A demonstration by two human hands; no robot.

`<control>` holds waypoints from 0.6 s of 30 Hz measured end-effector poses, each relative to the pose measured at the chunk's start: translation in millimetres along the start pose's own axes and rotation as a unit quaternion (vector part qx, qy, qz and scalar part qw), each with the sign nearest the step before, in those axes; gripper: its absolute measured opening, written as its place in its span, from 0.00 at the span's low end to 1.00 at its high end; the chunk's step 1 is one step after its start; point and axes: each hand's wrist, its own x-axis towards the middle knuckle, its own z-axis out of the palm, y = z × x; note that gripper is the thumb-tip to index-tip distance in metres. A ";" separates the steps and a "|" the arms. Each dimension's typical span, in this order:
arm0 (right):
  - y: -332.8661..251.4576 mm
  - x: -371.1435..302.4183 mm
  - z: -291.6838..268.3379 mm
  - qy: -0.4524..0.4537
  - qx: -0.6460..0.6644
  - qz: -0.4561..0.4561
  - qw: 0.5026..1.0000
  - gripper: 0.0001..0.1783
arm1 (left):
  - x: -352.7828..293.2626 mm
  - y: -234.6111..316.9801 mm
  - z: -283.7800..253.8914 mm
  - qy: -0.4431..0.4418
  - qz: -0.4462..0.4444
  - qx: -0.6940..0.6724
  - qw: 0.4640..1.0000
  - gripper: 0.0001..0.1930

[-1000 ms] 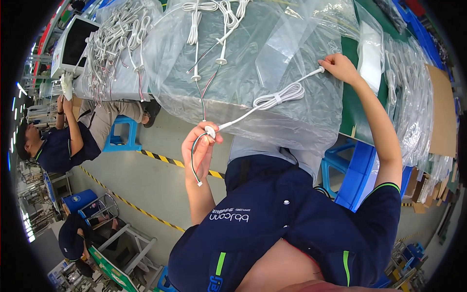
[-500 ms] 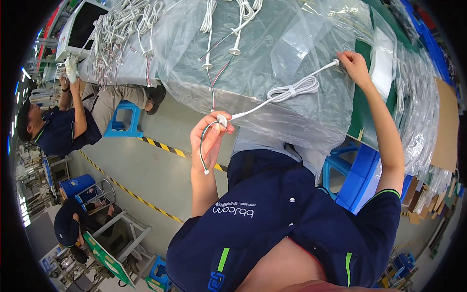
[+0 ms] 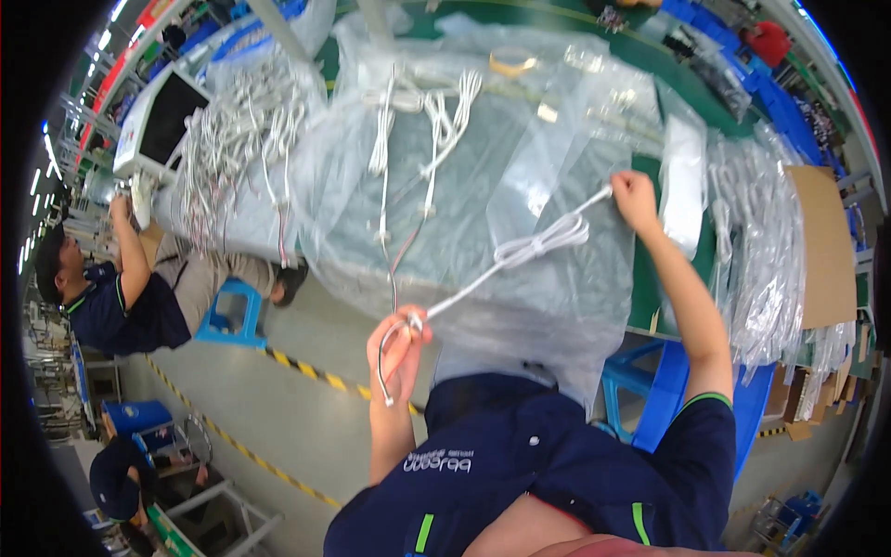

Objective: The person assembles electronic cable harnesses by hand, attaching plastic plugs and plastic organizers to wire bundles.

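Observation:
A white cable [image 3: 542,241], coiled and bound at its middle, stretches at a slant between my two hands above the plastic-covered table. My left hand [image 3: 397,357] pinches its near end beside a white round flange. Thin loose wires [image 3: 380,367] with a small white connector hang over that hand's fingers. My right hand [image 3: 636,200] is closed on the far end of the cable, at a white plug partly hidden by the fingers. Left of the held cable, similar bundled cables [image 3: 452,125] lie on the clear plastic sheeting [image 3: 501,167], their thin wires pointing toward me.
A heap of white cables [image 3: 243,139] covers the table's left part, beside a monitor [image 3: 160,121]. On the right lie a white pack [image 3: 684,176], bagged cables [image 3: 756,260] and cardboard [image 3: 821,246]. A co-worker [image 3: 130,288] sits at the left near a blue stool [image 3: 232,314].
The head view has shifted, so the table and both hands appear lower and more of the table's far side shows. Both hands keep hold of the stretched cable.

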 end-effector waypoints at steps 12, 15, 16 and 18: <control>-45.5 -21.5 -33.5 0.121 0.109 -0.020 0.987 0.18 | 25.5 15.7 -9.7 -0.076 0.017 0.059 0.995 0.06; -71.3 -15.7 -53.6 0.188 0.216 -0.059 0.956 0.19 | 52.0 35.7 -14.9 -0.173 0.016 0.215 0.961 0.05; -81.4 -13.1 -63.7 0.195 0.238 -0.064 0.949 0.20 | 63.3 43.3 -15.0 -0.235 0.023 0.319 0.918 0.03; -101.0 -12.3 -80.7 0.180 0.260 -0.086 0.945 0.20 | 87.2 65.3 -3.9 -0.300 0.115 0.498 0.805 0.01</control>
